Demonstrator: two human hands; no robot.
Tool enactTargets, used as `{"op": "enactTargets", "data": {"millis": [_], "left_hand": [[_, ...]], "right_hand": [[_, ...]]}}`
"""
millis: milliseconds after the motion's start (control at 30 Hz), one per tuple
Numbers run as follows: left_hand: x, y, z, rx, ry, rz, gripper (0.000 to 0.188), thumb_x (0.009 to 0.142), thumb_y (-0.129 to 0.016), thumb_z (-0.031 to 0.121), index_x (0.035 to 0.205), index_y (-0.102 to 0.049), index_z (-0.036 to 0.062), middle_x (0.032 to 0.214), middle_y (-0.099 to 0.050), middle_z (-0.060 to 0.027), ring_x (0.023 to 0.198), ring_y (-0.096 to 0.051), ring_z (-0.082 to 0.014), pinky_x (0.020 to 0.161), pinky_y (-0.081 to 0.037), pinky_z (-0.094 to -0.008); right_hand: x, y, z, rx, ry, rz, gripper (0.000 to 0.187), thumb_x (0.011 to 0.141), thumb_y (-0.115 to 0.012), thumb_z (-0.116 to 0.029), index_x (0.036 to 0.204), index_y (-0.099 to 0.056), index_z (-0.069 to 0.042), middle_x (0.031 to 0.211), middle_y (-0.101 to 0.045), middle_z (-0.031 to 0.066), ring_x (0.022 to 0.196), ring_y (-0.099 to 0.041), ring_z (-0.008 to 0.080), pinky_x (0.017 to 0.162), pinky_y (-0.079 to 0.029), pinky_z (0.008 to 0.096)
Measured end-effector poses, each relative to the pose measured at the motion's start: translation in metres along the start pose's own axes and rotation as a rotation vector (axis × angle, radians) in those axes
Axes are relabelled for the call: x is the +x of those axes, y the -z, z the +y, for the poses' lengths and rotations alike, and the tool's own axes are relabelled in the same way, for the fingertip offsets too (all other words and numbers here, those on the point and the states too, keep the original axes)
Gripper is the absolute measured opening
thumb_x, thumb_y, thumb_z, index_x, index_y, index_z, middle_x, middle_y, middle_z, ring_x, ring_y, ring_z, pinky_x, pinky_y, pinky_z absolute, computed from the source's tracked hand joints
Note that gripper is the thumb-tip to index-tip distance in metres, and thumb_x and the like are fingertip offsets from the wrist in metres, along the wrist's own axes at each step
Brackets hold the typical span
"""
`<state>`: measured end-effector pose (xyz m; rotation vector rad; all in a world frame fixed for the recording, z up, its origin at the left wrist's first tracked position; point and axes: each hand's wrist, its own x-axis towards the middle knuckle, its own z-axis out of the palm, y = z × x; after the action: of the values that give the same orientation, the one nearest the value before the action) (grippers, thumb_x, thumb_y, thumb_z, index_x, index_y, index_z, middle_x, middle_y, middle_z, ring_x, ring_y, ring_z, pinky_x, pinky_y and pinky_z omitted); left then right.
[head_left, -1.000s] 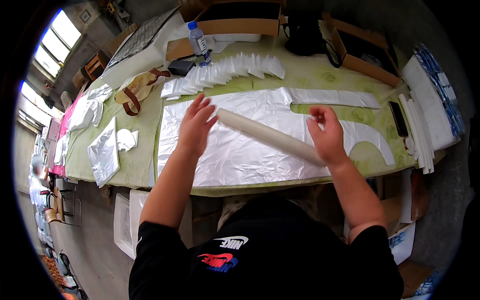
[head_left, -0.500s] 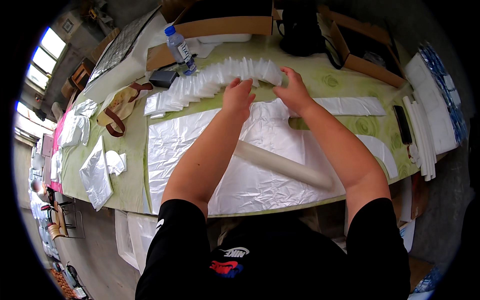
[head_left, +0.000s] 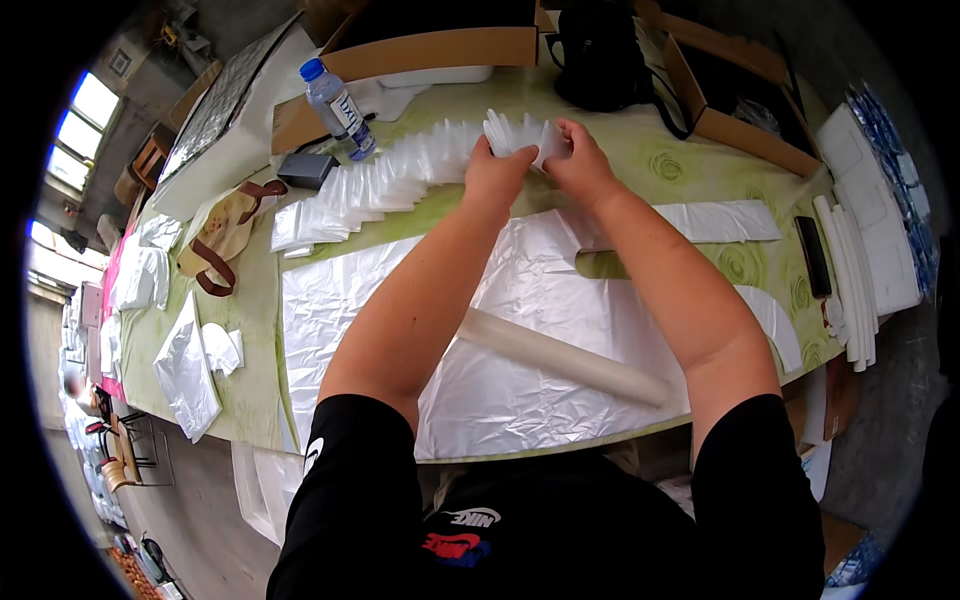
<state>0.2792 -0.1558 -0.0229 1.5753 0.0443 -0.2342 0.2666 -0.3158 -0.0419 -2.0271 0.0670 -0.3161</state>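
Note:
A row of folded clear plastic packets [head_left: 375, 185] fans in a curve across the far part of the table. My left hand [head_left: 497, 175] and my right hand [head_left: 580, 165] close around several packets [head_left: 520, 133] at its right end, thumbs toward the middle. Those packets stand on edge between my fingers. Below my forearms, a white plastic sheet [head_left: 350, 290] is spread out, with a notch cut in it and strap-like strips on its right. A pale tube [head_left: 565, 357] lies slantwise on the sheet.
Behind the packets stand a bottle with a blue cap [head_left: 338, 110], a dark small box [head_left: 307, 170] and an open cardboard box [head_left: 430, 55]. A black bag [head_left: 600, 60] and another cardboard box [head_left: 745, 125] are far right. A phone [head_left: 813, 257] lies beside white tubes [head_left: 850, 285].
Both hands have closed on the packets at the row's right end; before, they were spread apart there. The view has shifted slightly.

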Motion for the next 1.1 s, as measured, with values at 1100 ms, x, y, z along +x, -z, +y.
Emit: {"op": "enactTargets", "data": {"millis": [1100], "left_hand": [[-0.011,-0.024,-0.003,0.408,-0.339,-0.059,0.067,0.079,-0.078,0.027,0.138,-0.056,0.0037,0.126,-0.067,-0.0139,0.115,-0.064,-0.0255,0.099,-0.049,-0.0349]], "right_hand": [[0.04,0.035,0.024,0.553,-0.031,-0.013,0.079,0.095,-0.059,-0.05,0.153,-0.035,-0.003,0.147,-0.047,0.0163,0.132,-0.047,0.0241,0.114,-0.029,0.0321]]}}
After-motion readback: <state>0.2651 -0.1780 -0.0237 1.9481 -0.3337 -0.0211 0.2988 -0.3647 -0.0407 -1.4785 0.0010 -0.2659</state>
